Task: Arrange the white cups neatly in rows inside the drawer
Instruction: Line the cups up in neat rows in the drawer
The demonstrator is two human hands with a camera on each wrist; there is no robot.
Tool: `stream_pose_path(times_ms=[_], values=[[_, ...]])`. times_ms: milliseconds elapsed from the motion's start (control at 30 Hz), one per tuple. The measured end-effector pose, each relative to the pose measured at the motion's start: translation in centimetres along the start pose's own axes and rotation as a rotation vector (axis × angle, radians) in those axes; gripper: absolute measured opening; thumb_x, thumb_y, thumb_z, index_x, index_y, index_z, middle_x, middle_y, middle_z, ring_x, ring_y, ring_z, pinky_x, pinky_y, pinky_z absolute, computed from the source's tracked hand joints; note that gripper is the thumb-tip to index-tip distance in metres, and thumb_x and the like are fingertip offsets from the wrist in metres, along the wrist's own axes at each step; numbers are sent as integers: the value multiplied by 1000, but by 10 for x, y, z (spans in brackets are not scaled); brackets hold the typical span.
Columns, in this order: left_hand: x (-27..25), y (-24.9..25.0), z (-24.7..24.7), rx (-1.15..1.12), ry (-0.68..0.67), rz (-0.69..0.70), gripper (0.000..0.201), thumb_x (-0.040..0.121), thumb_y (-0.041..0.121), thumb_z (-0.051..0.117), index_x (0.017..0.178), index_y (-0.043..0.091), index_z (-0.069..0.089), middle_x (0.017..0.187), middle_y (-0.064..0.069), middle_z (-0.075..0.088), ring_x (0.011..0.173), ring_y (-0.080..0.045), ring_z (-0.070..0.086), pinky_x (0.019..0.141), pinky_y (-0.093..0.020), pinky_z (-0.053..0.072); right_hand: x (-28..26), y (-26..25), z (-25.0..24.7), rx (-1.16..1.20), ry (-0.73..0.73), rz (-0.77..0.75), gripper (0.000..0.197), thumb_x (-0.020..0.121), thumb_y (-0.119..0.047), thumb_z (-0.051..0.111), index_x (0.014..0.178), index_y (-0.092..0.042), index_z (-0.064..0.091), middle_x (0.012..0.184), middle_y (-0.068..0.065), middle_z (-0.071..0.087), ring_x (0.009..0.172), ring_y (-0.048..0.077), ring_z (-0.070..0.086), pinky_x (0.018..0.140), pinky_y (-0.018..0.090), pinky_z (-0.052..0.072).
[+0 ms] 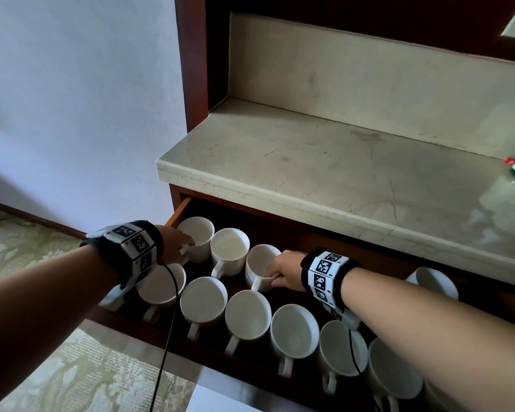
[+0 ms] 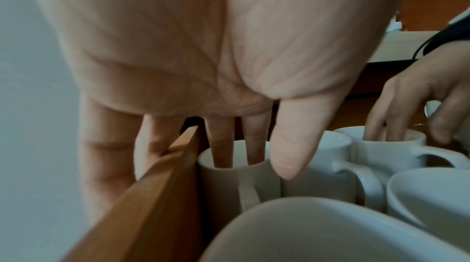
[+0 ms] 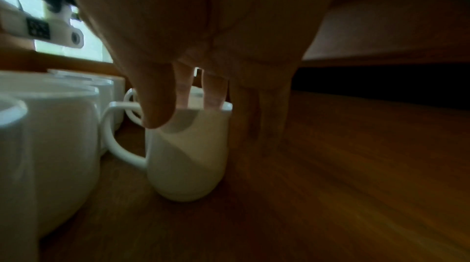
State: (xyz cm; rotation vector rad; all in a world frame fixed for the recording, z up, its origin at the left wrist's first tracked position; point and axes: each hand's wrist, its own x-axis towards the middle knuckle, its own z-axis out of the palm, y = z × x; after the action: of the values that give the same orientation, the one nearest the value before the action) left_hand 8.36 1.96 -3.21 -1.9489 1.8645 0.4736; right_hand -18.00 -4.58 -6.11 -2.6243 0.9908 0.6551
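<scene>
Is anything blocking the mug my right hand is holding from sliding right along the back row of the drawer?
Nothing visible does. The right hand pinches the third back-row mug at its rim, and the wooden drawer floor to its right lies bare up to one lone mug far off by the forearm.

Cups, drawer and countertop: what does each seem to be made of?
Cups: likely glazed white ceramic, smooth with a soft sheen.
Drawer: wood, seemingly varnished; reddish-brown with visible grain.
Countertop: probably polished marble or similar stone; beige, veined and reflective.
</scene>
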Motion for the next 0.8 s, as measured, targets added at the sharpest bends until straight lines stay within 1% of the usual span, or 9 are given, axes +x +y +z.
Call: stream_pose_path(times_ms=[100, 200, 300, 400, 500, 600, 667, 733, 800], values=[[0, -1, 0, -17, -2, 7, 54, 94, 33, 48, 145, 26, 32, 151, 1, 36, 140, -17, 34, 113, -27, 24, -17, 6, -8, 40, 92, -60, 40, 89, -27, 63, 128, -22, 57, 128, 4, 59, 120, 21, 54, 100, 34, 44], [1, -2, 1, -29, 0, 16, 53, 94, 34, 49, 144, 26, 33, 149, 1, 40, 137, -18, 39, 111, -27, 28, -54, 24, -17, 84, 200, -42, 38, 90, -27, 61, 127, -20, 57, 129, 2, 57, 119, 19, 52, 99, 33, 42], [-2, 1, 0, -34, 8, 22, 49, 96, 31, 47, 143, 24, 36, 146, 1, 44, 134, -16, 42, 107, -23, 30, -101, 61, -10, 31, 149, 191, 31, 91, -36, 57, 119, -21, 60, 119, 1, 60, 111, 19, 54, 89, 30, 44], [7, -7, 6, -59, -27, -7, 50, 94, 29, 51, 141, 24, 38, 145, 3, 44, 134, -15, 42, 109, -22, 28, -140, 102, 7, -19, 42, 519, 30, 93, -36, 52, 114, -17, 58, 113, 2, 56, 114, 22, 52, 92, 33, 46], [68, -44, 40, -81, -10, 6, 56, 81, 38, 62, 135, 39, 45, 140, 5, 51, 123, -15, 52, 104, -30, 41, -167, 129, 25, 3, -24, 753, 33, 91, -37, 54, 115, -15, 51, 124, 5, 53, 119, 25, 51, 93, 33, 46], [182, -120, 106, -109, 17, 13, 58, 67, 54, 66, 119, 63, 42, 128, 12, 59, 107, -11, 59, 92, -30, 47, -174, 134, 35, 106, -2, 822, 19, 91, -34, 55, 103, -22, 47, 90, -1, 57, 100, 22, 59, 59, 17, 41], [200, -127, 113, -148, -1, -8, 57, 65, 56, 67, 116, 64, 44, 125, 14, 60, 103, -10, 60, 89, -28, 47, -170, 131, 37, 148, 42, 854, 18, 93, -35, 53, 99, -20, 46, 70, -5, 47, 82, 20, 56, 47, 18, 31], [181, -114, 104, -141, 13, -28, 60, 66, 53, 68, 122, 56, 48, 127, 10, 60, 107, -12, 60, 92, -28, 47, -162, 129, 35, 138, 50, 886, 28, 95, -38, 49, 107, -14, 56, 81, 0, 59, 88, 20, 60, 57, 22, 45], [145, -94, 82, -129, 40, -58, 60, 70, 46, 68, 128, 44, 51, 131, 6, 58, 112, -15, 59, 96, -28, 45, -156, 128, 34, 79, 34, 943, 38, 95, -35, 50, 122, -9, 56, 115, 7, 63, 109, 24, 60, 83, 30, 51]])
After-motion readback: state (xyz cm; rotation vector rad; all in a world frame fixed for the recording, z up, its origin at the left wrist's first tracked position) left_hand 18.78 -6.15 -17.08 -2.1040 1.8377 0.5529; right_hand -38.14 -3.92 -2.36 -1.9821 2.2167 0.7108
